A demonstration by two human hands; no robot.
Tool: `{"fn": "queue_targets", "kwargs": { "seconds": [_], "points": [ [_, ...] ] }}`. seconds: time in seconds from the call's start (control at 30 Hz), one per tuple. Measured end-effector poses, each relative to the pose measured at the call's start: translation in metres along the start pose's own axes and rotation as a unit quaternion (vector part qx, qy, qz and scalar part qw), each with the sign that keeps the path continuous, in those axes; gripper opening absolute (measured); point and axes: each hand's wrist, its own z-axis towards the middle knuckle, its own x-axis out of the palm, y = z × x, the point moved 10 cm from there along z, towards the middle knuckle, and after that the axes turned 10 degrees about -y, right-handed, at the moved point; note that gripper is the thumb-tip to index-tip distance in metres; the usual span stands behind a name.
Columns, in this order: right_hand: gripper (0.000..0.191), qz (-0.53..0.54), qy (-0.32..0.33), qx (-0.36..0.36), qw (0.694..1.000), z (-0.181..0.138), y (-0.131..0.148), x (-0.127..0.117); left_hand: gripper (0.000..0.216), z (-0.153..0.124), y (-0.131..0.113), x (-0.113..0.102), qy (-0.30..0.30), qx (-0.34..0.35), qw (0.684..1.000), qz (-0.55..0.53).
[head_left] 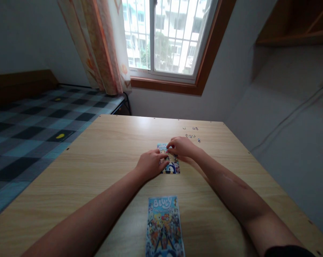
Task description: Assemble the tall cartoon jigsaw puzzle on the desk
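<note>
A partly assembled jigsaw puzzle [172, 169] lies flat on the table, with a blue cartoon dog face along its near edge and a gap showing table colour in its middle. My left hand [150, 162] rests on its left side, fingers apart and touching it. Over the upper right part, my right hand [183, 146] is closed in a pinch, with a tiny puzzle piece at the fingertips, mostly hidden by them. Several loose puzzle pieces [190, 136] lie beyond the right hand. Closer to me is a printed picture box or sheet [164, 228] reading "BLUEY".
The wooden table [118, 142] reaches to the wall below a barred window [174, 39]. At left stands a bed with a checked cover [43, 117], beside a patterned curtain [102, 46]. A cable [287, 116] hangs along the right wall beneath a wooden shelf [295, 38].
</note>
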Motion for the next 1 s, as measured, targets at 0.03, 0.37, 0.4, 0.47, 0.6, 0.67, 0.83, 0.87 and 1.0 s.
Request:
{"fn": "queue_targets", "kwargs": {
  "seconds": [0.03, 0.37, 0.4, 0.47, 0.6, 0.67, 0.83, 0.87, 1.0],
  "points": [
    [0.017, -0.001, 0.001, 0.001, 1.0, 0.0, 0.0, 0.0, 0.033, 0.0, 0.0, 0.0, 0.001, 0.0, 1.0, 0.001],
    [0.016, -0.007, 0.002, 0.019, 1.0, 0.001, -0.003, 0.002, 0.033, 0.0, 0.001, -0.001, -0.003, -0.008, 1.0, -0.005],
    [0.016, -0.008, 0.001, 0.019, 1.0, 0.001, -0.003, 0.003, 0.032, 0.0, 0.0, -0.001, -0.005, -0.007, 1.0, -0.008],
    [0.016, -0.006, -0.003, 0.022, 1.0, 0.001, -0.003, 0.004, 0.031, 0.0, 0.001, -0.002, -0.013, -0.009, 1.0, -0.018],
    [0.017, 0.011, -0.02, 0.029, 0.999, 0.001, -0.006, 0.001, 0.03, 0.002, 0.007, -0.01, -0.056, -0.025, 0.997, -0.035],
    [0.017, 0.025, -0.048, 0.04, 0.998, 0.001, -0.01, -0.008, 0.03, 0.004, 0.011, -0.015, -0.088, -0.032, 0.995, -0.028],
    [0.016, 0.039, -0.174, 0.095, 0.979, -0.001, -0.034, -0.042, 0.03, 0.006, 0.02, -0.014, -0.12, -0.044, 0.992, 0.011],
    [0.017, 0.037, -0.2, 0.1, 0.974, -0.003, -0.038, -0.046, 0.03, 0.006, 0.019, -0.012, -0.119, -0.04, 0.992, 0.014],
    [0.018, 0.037, -0.305, 0.101, 0.946, -0.017, -0.045, -0.049, 0.032, 0.007, 0.015, -0.005, -0.107, -0.02, 0.994, 0.024]
  ]
}}
